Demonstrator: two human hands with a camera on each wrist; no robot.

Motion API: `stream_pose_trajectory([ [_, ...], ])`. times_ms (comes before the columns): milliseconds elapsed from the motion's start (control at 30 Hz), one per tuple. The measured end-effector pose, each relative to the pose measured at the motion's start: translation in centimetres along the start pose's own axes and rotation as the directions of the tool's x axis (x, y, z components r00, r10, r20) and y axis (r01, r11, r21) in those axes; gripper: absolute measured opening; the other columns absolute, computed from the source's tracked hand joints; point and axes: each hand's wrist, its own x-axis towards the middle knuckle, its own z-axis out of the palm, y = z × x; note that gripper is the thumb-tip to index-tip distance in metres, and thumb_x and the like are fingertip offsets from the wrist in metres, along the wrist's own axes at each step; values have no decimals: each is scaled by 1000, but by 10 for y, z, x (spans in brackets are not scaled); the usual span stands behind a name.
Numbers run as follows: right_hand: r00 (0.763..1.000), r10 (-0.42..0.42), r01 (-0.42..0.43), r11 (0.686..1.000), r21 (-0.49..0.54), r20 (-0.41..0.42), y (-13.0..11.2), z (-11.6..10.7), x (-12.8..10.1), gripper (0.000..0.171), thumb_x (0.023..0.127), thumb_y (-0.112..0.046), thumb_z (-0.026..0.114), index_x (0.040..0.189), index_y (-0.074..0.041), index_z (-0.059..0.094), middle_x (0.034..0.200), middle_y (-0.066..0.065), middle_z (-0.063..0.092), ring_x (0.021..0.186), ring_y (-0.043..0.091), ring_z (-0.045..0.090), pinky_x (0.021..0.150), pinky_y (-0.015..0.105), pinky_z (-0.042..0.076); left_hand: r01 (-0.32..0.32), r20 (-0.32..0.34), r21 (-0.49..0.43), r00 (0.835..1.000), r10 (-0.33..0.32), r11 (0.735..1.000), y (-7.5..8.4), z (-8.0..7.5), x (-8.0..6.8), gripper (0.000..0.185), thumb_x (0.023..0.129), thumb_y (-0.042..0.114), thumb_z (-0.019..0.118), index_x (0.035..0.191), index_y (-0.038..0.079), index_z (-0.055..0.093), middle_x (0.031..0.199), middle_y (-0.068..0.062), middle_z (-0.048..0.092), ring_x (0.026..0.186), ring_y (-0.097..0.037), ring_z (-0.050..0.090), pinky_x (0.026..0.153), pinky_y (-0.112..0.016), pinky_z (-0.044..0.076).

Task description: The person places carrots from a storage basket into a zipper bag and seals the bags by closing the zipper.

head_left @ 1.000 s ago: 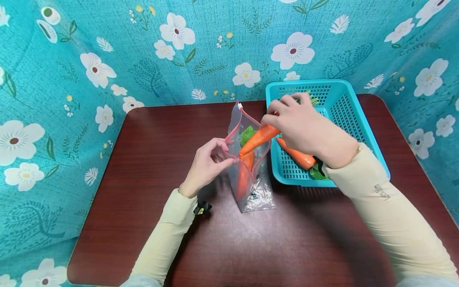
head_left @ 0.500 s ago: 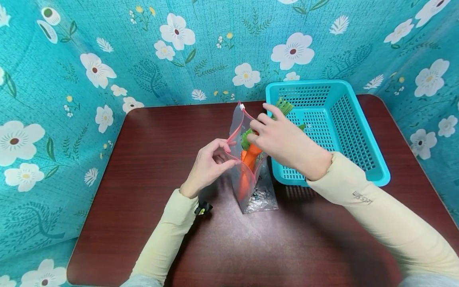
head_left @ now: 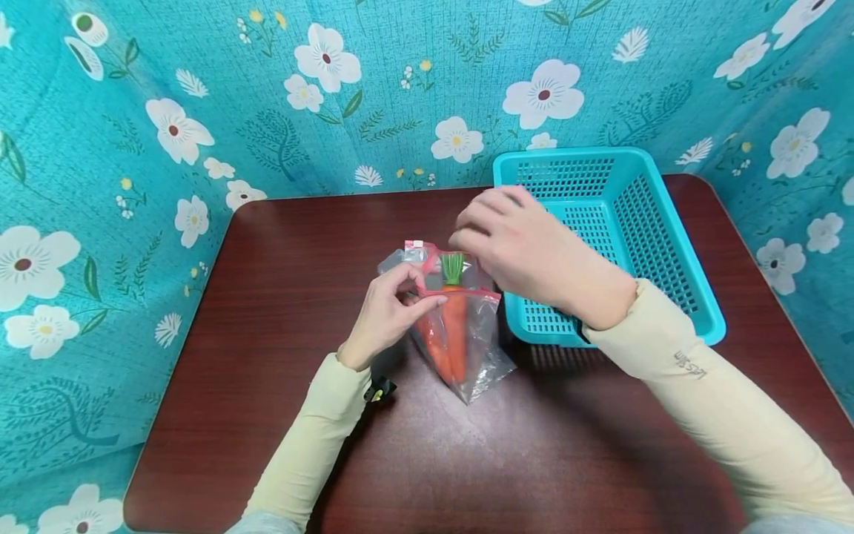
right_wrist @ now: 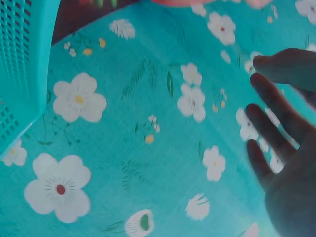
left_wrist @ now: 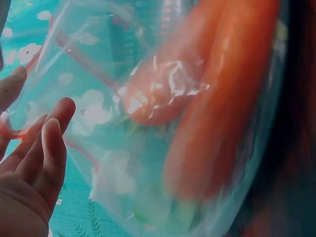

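Note:
A clear zip bag [head_left: 483,326] with a pink-red rim stands tilted on the table, its mouth parted. Inside lie orange carrots [head_left: 455,334], one with its green stem stubs [head_left: 452,267] showing at the mouth. My left hand [head_left: 383,315] pinches the bag's rim between thumb and fingers. Through the plastic, the left wrist view shows two carrots [left_wrist: 217,108] close up. My right hand [head_left: 527,248] hovers just right of the bag's mouth, fingers loosely bent. In the right wrist view that hand [right_wrist: 291,138] holds nothing.
A turquoise perforated basket [head_left: 697,289] stands at the back right, partly hidden by my right hand and forearm. Behind the dark wooden table [head_left: 313,252] hangs a turquoise flowered cloth [head_left: 400,89]. The bag's white slider [head_left: 417,243] sits at its far left corner.
The right hand has lowered a carrot into the bag, let it go and drawn back slightly right. The bag's mouth has turned and sagged toward the left. The left hand keeps its grip.

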Motion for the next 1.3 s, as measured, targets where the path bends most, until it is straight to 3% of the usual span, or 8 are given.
stream_pose_trajectory([
  [133,945,304,-321,934,159,122,14,2,-4,19,88,-8,65,106,-2,66,101,13,65,92,30,58,79,43,48,-13,-13,13,1000,13,1000,-1,-1,-2,29,78,15,81,82,8,52,77,-5,54,63,-12,51,58,-23,47],
  [233,799,482,-568,800,191,358,25,12,-6,27,95,-16,59,115,1,61,105,16,64,95,30,58,82,45,49,-30,-21,-14,999,30,999,0,-2,-2,29,78,14,81,81,8,52,90,-7,66,67,-10,56,59,-23,49],
  [333,647,526,-695,705,142,552,35,29,-8,40,97,-26,54,124,5,55,104,18,65,93,30,59,80,44,49,-52,-18,-35,999,51,998,1,-3,-2,30,77,12,81,80,9,51,109,-9,71,73,-10,62,59,-23,50],
  [400,580,526,-732,672,114,622,40,40,-10,44,98,-29,54,123,6,56,95,17,65,83,27,59,73,40,49,-61,-12,-43,998,61,997,1,-3,-3,31,76,10,81,80,8,50,114,-9,70,80,-12,66,59,-23,51],
  [467,552,527,-748,656,104,646,43,50,-11,40,97,-28,55,120,5,58,86,14,63,72,24,56,64,35,46,-69,-13,-42,998,69,997,0,-3,-4,31,75,7,81,80,8,50,115,-11,69,85,-14,65,60,-22,51],
  [767,576,528,-766,615,187,624,46,55,-13,25,93,-12,55,109,3,66,85,13,66,55,20,48,53,28,40,-80,-16,-93,997,78,992,0,-6,-4,30,76,6,80,83,7,51,115,-9,68,83,-12,65,64,-24,53],
  [1033,725,476,-685,574,449,497,47,35,-22,20,91,-8,53,98,-2,70,75,10,68,58,23,58,52,30,43,-13,-61,-60,998,9,998,-4,-8,-2,29,75,13,82,97,9,64,108,-4,66,77,-11,62,66,-24,53],
  [1300,641,642,-766,570,298,420,48,33,-24,20,89,-12,52,87,-2,70,64,9,66,49,20,55,50,30,42,25,-57,-15,998,-26,1000,-4,-10,-1,27,79,17,80,99,10,65,112,-3,64,85,-12,64,69,-26,55],
])
